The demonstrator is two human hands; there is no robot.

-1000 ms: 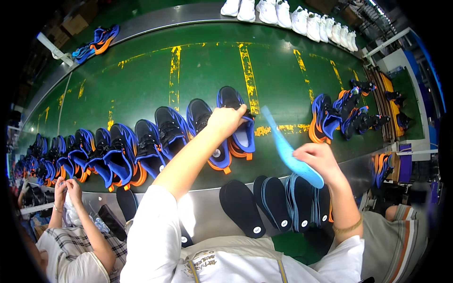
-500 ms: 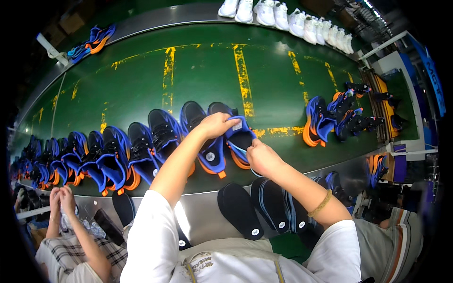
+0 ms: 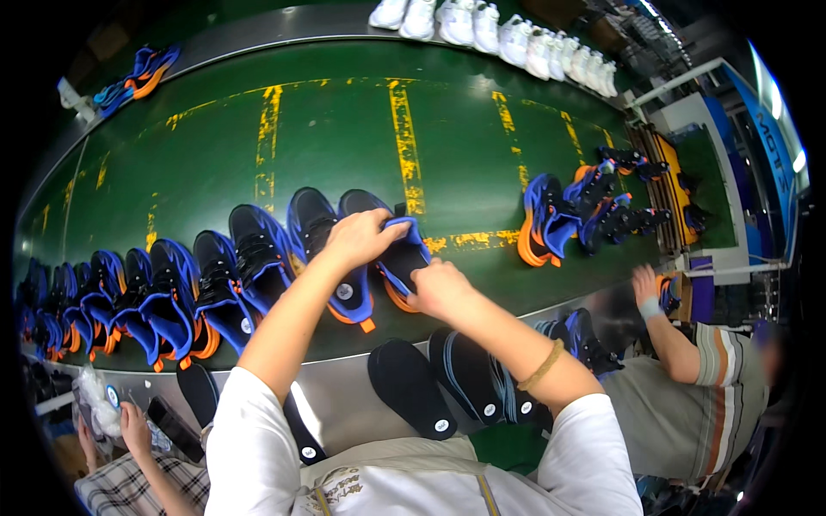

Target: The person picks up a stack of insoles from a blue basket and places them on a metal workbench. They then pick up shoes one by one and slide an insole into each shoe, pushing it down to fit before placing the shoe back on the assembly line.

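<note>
Both hands are now sitting closer together on the rightmost shoe than half a second ago, and the blue insole that the right hand was carrying a second ago is no longer out in the open.

Left hand (image 3: 366,239) is gripping the upper edge of the black and blue shoe (image 3: 397,258), fingers curled over its collar. Right hand (image 3: 439,288) is pressing against the near side of the same shoe, fingers tucked toward its opening; whether it is pinching anything I cannot tell. That shoe is lying at the right end of a row of shoes (image 3: 172,292) on the green conveyor belt (image 3: 344,129), touching its neighbour.

I am counting about eight shoes clearly in this row before it is blurring into the dark left rim. A cluster of blue and orange shoes (image 3: 585,211) is lying well apart to the right, number unclear. Roughly eight white shoes (image 3: 508,34) are lining the far edge.

On the metal surface (image 3: 344,404) near the person, four dark insoles (image 3: 411,389) are lying side by side, with more overlapping at right.

One co-worker's hand (image 3: 645,284) is reaching up at right; another person's hand (image 3: 133,421) is showing at lower left.
</note>
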